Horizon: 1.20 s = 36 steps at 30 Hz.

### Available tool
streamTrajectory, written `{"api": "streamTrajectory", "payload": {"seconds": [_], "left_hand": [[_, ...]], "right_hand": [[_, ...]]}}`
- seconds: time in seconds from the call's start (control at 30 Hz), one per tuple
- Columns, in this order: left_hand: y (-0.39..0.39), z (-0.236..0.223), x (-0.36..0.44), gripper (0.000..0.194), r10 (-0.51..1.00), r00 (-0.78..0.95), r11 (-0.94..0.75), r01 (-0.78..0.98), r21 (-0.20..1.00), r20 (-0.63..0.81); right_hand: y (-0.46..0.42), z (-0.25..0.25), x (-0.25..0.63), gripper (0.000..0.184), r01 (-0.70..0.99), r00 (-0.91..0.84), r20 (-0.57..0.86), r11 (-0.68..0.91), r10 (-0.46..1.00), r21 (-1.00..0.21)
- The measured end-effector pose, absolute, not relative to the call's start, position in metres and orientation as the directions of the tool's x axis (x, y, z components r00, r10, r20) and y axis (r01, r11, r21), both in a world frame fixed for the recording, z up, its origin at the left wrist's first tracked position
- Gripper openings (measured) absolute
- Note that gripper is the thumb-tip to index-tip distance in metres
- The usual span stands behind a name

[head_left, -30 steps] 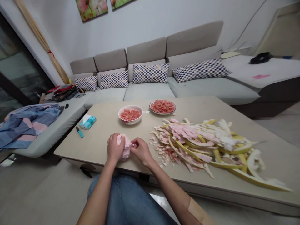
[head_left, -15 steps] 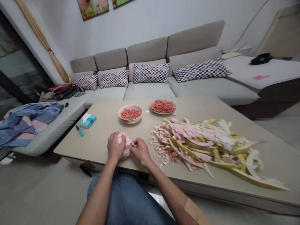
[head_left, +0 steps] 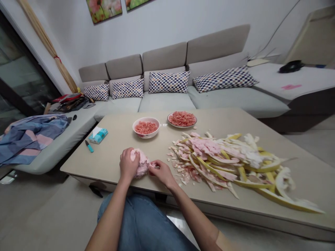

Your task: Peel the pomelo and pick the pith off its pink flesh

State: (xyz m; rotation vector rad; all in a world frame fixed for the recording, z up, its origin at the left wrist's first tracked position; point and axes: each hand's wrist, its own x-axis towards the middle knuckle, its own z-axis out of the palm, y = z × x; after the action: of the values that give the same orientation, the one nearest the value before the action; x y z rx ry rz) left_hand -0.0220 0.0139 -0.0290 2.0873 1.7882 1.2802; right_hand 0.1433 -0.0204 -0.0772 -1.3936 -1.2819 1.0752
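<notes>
My left hand (head_left: pixel 129 163) is wrapped round a peeled pomelo (head_left: pixel 142 163), pale pink and rough with pith, near the table's front edge. At the fruit's right side my right hand (head_left: pixel 161 171) pinches a small bit of pith (head_left: pixel 152 165) between thumb and fingers. Behind the hands stands a white bowl (head_left: pixel 134 131) with pink pomelo pulp (head_left: pixel 146 127) in it. Farther right, a dark-rimmed plate (head_left: pixel 183 126) carries a heap of the same pulp.
A wide pile of yellow-edged pomelo peel (head_left: pixel 222 157) and pith scraps covers the table's right part. On the left lie a blue tissue pack (head_left: pixel 98 136) and a teal-handled knife (head_left: pixel 89 146). A grey sofa (head_left: pixel 167 101) with checkered cushions runs behind the table (head_left: pixel 117 148).
My right hand has moved slightly right, away from the pomelo, with a bit of pith in its fingers. My left hand keeps its hold on the fruit.
</notes>
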Motion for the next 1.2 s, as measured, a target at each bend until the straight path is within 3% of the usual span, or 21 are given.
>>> {"api": "streamTrajectory", "payload": {"seconds": [0.17, 0.33, 0.5, 0.67, 0.77, 0.9, 0.93, 1.07, 1.2], "left_hand": [[0.014, -0.03, -0.023, 0.026, 0.847, -0.043, -0.313, 0.764, 0.564, 0.529], [0.015, -0.032, -0.024, 0.026, 0.847, -0.046, -0.317, 0.756, 0.572, 0.53], [0.014, -0.033, -0.024, 0.026, 0.841, -0.047, -0.321, 0.759, 0.566, 0.539], [0.013, -0.032, -0.023, 0.027, 0.849, -0.054, -0.307, 0.759, 0.574, 0.526], [0.013, -0.033, -0.023, 0.028, 0.848, -0.057, -0.307, 0.757, 0.576, 0.527], [0.013, -0.034, -0.025, 0.027, 0.847, -0.054, -0.312, 0.756, 0.575, 0.529], [0.013, -0.034, -0.025, 0.027, 0.847, -0.05, -0.314, 0.756, 0.574, 0.53], [0.011, -0.034, -0.027, 0.027, 0.843, -0.036, -0.331, 0.752, 0.57, 0.537], [0.011, -0.034, -0.027, 0.026, 0.834, -0.033, -0.343, 0.75, 0.566, 0.551]], "right_hand": [[-0.017, -0.076, 0.146, 0.012, 0.272, 0.082, -0.017, -0.039, 0.996, -0.961], [-0.012, -0.071, 0.166, 0.017, 0.606, 0.185, 0.266, 0.103, 0.946, -0.788], [-0.013, -0.038, 0.221, 0.027, 0.693, 0.109, 0.573, 0.351, 0.812, -0.629], [-0.01, 0.005, 0.275, 0.032, 0.908, 0.187, 0.742, 0.176, 0.644, -0.381], [-0.017, 0.003, 0.263, 0.032, 0.924, 0.147, 0.743, 0.178, 0.653, -0.339], [-0.034, -0.025, 0.196, 0.035, 0.674, -0.186, 0.603, 0.547, 0.776, -0.496], [-0.036, -0.031, 0.179, 0.035, 0.61, -0.225, 0.566, 0.568, 0.793, -0.553], [-0.031, -0.036, 0.144, 0.031, 0.572, -0.2, 0.482, 0.501, 0.853, -0.649], [-0.018, -0.024, 0.147, 0.019, 0.675, -0.256, 0.409, 0.465, 0.876, -0.573]]}}
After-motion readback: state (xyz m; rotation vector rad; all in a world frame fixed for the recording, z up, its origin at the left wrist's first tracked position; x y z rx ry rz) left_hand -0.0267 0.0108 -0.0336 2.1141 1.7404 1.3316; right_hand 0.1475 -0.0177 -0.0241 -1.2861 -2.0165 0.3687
